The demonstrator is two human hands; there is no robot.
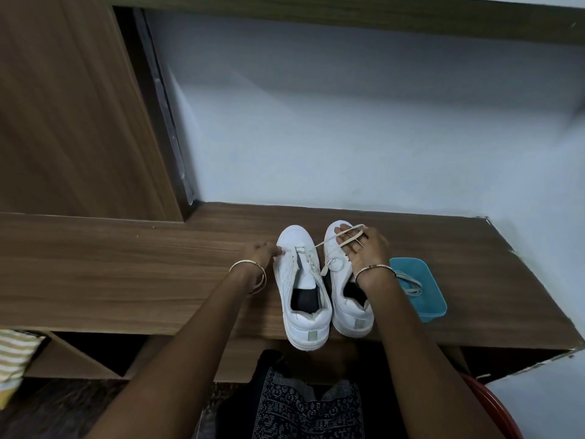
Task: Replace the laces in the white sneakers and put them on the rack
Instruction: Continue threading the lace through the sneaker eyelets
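Two white sneakers stand side by side on the wooden table point(126, 274), toes away from me. The left sneaker point(300, 289) has a white lace point(329, 239) threaded through its front eyelets. My left hand point(258, 253) pinches one end of that lace just left of the shoe's toe. The other end runs right, across the right sneaker point(346, 299), where my right hand point(368, 248) holds it wound over its fingers above that shoe's toe. A loose loop of lace lies on the right sneaker's tongue.
A blue plastic tub point(424, 289) with another white lace point(411, 285) in it sits right of the shoes. A wooden panel rises at the left, a white wall behind. A red rim point(493, 407) shows at lower right, striped cloth at lower left.
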